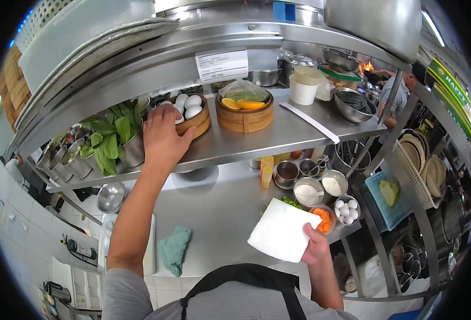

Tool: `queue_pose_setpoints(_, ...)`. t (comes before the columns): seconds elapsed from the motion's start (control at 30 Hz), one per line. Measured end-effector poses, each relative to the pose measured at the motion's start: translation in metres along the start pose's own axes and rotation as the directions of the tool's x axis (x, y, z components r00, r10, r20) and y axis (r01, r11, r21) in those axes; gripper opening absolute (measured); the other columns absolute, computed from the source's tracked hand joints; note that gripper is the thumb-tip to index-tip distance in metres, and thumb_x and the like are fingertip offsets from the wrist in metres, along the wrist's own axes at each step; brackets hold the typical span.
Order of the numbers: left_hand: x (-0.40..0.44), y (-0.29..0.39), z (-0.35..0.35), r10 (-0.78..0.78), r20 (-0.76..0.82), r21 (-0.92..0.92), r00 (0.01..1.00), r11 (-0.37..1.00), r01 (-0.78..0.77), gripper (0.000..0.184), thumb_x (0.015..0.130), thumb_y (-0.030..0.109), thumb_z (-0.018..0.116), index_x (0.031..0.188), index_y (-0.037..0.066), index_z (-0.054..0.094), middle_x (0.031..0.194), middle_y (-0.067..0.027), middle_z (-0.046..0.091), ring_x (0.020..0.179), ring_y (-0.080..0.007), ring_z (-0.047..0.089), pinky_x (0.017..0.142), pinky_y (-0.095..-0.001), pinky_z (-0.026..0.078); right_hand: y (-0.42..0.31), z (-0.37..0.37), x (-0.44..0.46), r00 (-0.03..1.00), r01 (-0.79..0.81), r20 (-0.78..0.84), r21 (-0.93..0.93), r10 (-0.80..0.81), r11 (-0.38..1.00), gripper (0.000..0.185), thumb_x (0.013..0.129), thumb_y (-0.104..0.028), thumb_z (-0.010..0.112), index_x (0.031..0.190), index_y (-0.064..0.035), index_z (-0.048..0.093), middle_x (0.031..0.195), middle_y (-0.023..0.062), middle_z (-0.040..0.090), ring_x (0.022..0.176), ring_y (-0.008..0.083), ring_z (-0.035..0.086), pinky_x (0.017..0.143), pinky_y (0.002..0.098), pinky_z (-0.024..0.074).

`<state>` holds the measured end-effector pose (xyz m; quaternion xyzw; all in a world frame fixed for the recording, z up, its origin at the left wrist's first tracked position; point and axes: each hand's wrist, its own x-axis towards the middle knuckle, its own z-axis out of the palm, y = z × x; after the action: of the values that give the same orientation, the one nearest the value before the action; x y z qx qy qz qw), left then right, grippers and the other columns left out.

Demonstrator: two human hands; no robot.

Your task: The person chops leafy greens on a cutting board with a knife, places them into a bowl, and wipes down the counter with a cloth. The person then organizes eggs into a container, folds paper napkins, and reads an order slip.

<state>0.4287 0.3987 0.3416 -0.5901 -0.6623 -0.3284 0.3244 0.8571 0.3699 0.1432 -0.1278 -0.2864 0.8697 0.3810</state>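
Standing upright in a round steel container [133, 150], leafy green vegetables [107, 136] spill over its rim at the left of the raised stainless-steel shelf [235, 149]. Next comes the left hand [164, 130], reaching over a round, pale-brown bamboo basket [203, 124] of smooth white eggs [193, 101]. Its thumb lies apart from the fingers, along the basket's near side; the fingertips are hidden, so whether they close on anything cannot be told. Below, a crumpled teal cloth [175, 249] lies on the lower steel counter [219, 229]. Right of the egg basket, a second round bamboo basket [246, 121] holds orange-yellow pieces [241, 104] and a clear plastic bag [244, 89]. Farther right, above the counter, the right hand [316, 245] pinches a flat, white, squarish sheet [281, 232] by its right edge, thumb on top. Just beyond the sheet sits a small bowl of orange slices [322, 218], beside a round metal bowl of white eggs [346, 210].
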Motion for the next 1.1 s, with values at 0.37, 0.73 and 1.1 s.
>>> queue_pose_setpoints(0.37, -0.018, 0.022, -0.019, -0.051, -0.017, 0.057, 0.999, 0.997, 0.052, 0.055, 0.077, 0.021, 0.09, 0.123, 0.006, 0.063, 0.136, -0.0205, 0.059, 0.124, -0.0409, 0.058, 0.104, -0.0519, 0.049, -0.01, -0.029, -0.014, 0.986, 0.141, -0.1, 0.053, -0.135, 0.989, 0.067, 0.108, -0.031, 0.06, 0.16, 0.0052, 0.038, 0.155, 0.022, 0.056, 0.14, 0.0398, 0.059, 0.12, 0.0555, 0.0451)
queue_pose_setpoints(0.73, -0.039, 0.012, -0.01, -0.321, 0.071, -0.032, 0.944, 0.946, 0.324, 0.08, 0.086, 0.032, 0.086, 0.151, 0.008, 0.047, 0.143, -0.0366, 0.057, 0.127, -0.0512, 0.063, 0.099, -0.051, 0.056, -0.012, -0.033, 0.029, 0.999, 0.043, -0.012, -0.041, -0.044, 0.998, 0.066, 0.11, -0.037, 0.057, 0.161, 0.0025, 0.039, 0.16, 0.0196, 0.053, 0.144, 0.0398, 0.055, 0.122, 0.0576, 0.0413)
queue_pose_setpoints(1.1, -0.019, 0.024, -0.021, -0.462, 0.193, -0.028, 0.866, 0.879, 0.476, 0.067, 0.084, 0.043, 0.089, 0.129, 0.005, 0.057, 0.113, -0.0218, 0.07, 0.096, -0.0388, 0.072, 0.084, -0.0469, 0.058, 0.004, -0.036, 0.068, 0.988, -0.157, 0.011, 0.083, 0.157, 0.984, 0.061, 0.108, -0.025, 0.064, 0.157, 0.0042, 0.043, 0.151, 0.0198, 0.06, 0.138, 0.0354, 0.061, 0.119, 0.0517, 0.0462)
